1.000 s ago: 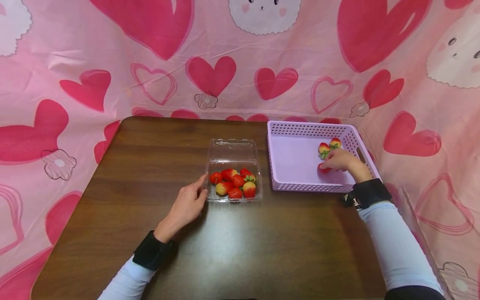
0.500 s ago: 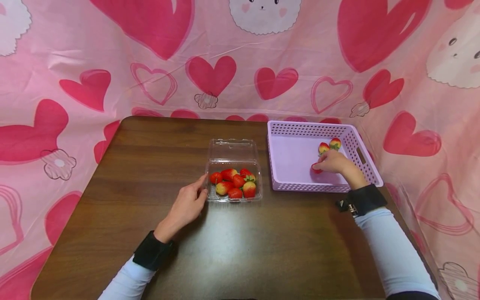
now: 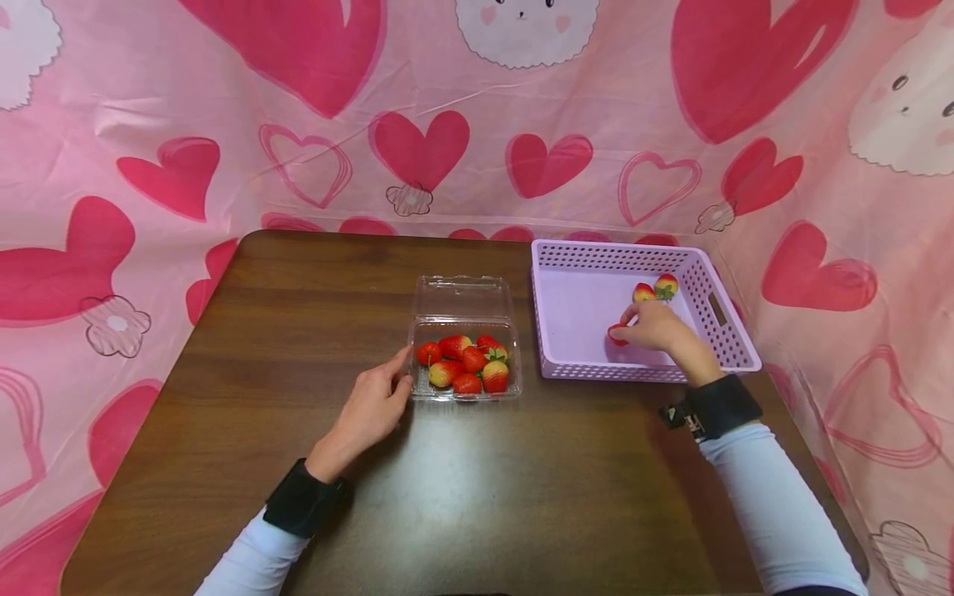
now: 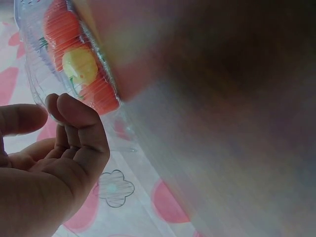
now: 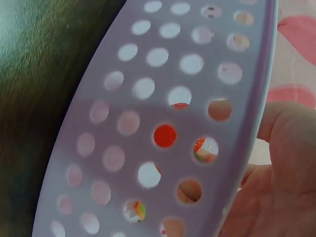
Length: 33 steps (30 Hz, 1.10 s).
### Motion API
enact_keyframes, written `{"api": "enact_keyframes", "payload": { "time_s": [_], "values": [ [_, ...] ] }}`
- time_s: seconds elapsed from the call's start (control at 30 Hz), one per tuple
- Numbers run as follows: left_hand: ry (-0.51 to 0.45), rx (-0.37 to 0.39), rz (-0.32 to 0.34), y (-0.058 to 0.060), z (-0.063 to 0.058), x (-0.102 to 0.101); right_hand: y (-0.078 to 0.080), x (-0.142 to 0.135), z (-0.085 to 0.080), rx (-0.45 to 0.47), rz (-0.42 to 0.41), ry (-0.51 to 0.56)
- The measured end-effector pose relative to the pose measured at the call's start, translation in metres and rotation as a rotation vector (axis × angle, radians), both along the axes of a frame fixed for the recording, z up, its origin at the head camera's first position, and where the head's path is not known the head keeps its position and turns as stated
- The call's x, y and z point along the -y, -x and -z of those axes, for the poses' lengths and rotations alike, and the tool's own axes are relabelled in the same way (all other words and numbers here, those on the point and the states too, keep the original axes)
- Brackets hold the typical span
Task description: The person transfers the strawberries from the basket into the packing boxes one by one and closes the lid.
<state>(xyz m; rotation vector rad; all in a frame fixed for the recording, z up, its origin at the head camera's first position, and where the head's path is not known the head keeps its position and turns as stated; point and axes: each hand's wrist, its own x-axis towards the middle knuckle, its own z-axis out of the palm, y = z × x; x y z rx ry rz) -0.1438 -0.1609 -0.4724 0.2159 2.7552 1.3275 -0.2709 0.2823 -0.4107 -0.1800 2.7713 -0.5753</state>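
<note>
My right hand is inside the lilac basket and pinches a red strawberry low over its floor. Through the basket wall's holes, the right wrist view shows parts of red fruit and the hand. Two strawberries lie just beyond that hand. My left hand rests its fingertips against the left side of a clear plastic clamshell, its lid folded back. Several strawberries sit inside it. In the left wrist view, the thumb and bent fingers are beside its rim.
A dark brown wooden table carries both containers, with the basket to the right of the clamshell. Behind and at the sides hangs a pink cloth printed with hearts. The basket's perforated walls stand around the right hand.
My right hand has moved left inside the basket with the strawberry, away from the basket's right wall. The left hand and the clamshell have stayed put.
</note>
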Motion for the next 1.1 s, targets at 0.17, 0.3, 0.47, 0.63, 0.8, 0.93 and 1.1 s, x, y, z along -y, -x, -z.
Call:
{"api": "enact_keyframes", "payload": {
  "time_s": [0.17,0.3,0.47,0.63,0.8,0.93,1.1],
  "values": [
    [-0.003,0.0,0.004,0.0,0.0,0.0,-0.005,0.007,0.001,-0.078,0.022,0.019],
    [-0.001,-0.014,0.002,0.0,0.0,0.0,-0.007,0.013,0.003,-0.127,0.045,0.037],
    [0.033,-0.075,-0.008,0.0,0.001,-0.001,-0.011,0.019,0.004,-0.135,0.036,0.058],
    [0.039,-0.079,-0.011,0.001,0.001,-0.002,-0.014,0.025,0.004,-0.108,0.041,0.074],
    [0.03,-0.058,-0.011,0.0,-0.001,-0.002,-0.017,0.032,0.003,-0.111,0.042,0.081],
    [0.024,-0.049,-0.007,0.0,-0.001,-0.002,-0.02,0.036,0.002,-0.13,0.04,0.079],
    [0.023,-0.04,-0.006,0.001,-0.001,-0.001,-0.022,0.04,-0.001,-0.15,0.032,0.081]
  ]
}}
